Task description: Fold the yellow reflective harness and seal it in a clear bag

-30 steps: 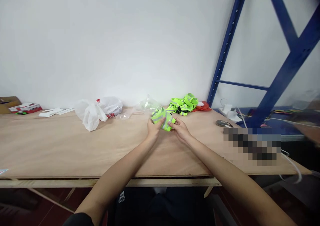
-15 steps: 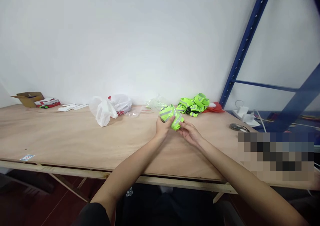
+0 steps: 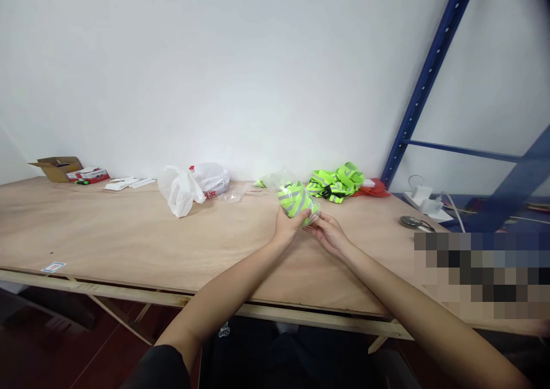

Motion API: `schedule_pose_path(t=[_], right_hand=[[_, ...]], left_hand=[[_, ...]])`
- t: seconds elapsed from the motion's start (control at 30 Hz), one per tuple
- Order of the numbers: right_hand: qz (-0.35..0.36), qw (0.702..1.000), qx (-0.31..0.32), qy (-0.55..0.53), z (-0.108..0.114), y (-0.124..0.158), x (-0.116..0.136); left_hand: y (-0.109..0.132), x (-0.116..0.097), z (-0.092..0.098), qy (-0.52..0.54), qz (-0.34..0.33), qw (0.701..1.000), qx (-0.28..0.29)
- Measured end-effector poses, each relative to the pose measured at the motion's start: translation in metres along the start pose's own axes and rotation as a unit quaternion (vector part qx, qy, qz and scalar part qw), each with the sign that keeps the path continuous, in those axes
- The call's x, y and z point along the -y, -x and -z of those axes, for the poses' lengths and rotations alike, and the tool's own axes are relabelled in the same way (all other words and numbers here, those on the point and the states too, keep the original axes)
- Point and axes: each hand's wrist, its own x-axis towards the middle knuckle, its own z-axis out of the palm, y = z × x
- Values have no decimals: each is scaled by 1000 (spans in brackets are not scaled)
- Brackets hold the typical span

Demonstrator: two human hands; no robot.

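Note:
A folded neon green reflective vest (image 3: 295, 199) with grey stripes is held just above the wooden table (image 3: 129, 234). My left hand (image 3: 287, 230) grips its lower left side, fingers curled round it. My right hand (image 3: 329, 233) pinches its lower right edge, where thin clear plastic seems to wrap it. Behind them lies a pile of more green vests (image 3: 337, 181) against the wall.
A white plastic bag (image 3: 189, 185) and clear plastic wrappers (image 3: 275, 178) lie near the wall. A cardboard box (image 3: 55, 167), a red pack and papers sit far left. A blue rack (image 3: 429, 85) stands right, with a charger (image 3: 423, 197) and a round dark object (image 3: 408, 221).
The view has swung left. Both hands keep hold of the folded vest and have turned it slightly; the right hand now pinches its lower edge.

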Motion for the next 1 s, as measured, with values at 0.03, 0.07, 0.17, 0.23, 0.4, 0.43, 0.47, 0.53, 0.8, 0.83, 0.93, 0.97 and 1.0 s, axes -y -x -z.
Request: schedule_pose_path(t=[0.03,0.07,0.17,0.23,0.4,0.43,0.47,0.53,0.8,0.83,0.93,0.97,1.0], right_hand=[[7,1000,-6,-4,-2,1,0],[16,1000,-12,-9,-4,1,0],[28,999,-24,-13,-6,2,-1],[21,999,-24,-1,-4,2,-2],[17,1000,-20,11,-1,3,-3],[20,1000,-18,8,-2,3,-3],[24,1000,-15,5,-2,3,-2],[34,999,-5,-3,-3,4,-1],[33,999,26,-2,-10,8,2],[34,999,30,3,-11,9,2],[35,998,44,9,-13,12,3],[34,998,50,11,-14,12,4],[32,998,56,15,-14,12,5]], left_hand=[[1,0,-1,0,0,1000,6],[2,-1,-1,0,-1,1000,13],[5,-3,-3,0,-3,1000,30],[6,-3,-3,-2,-3,1000,29],[6,0,-2,-7,9,1000,29],[6,1,-1,-7,11,999,30],[5,2,-1,-7,13,999,31],[5,4,0,-9,16,999,34],[2,4,1,-4,23,998,62],[2,5,1,-1,27,997,67],[0,10,3,9,41,996,79],[-1,12,4,13,46,996,81],[-2,13,5,17,52,995,83]])
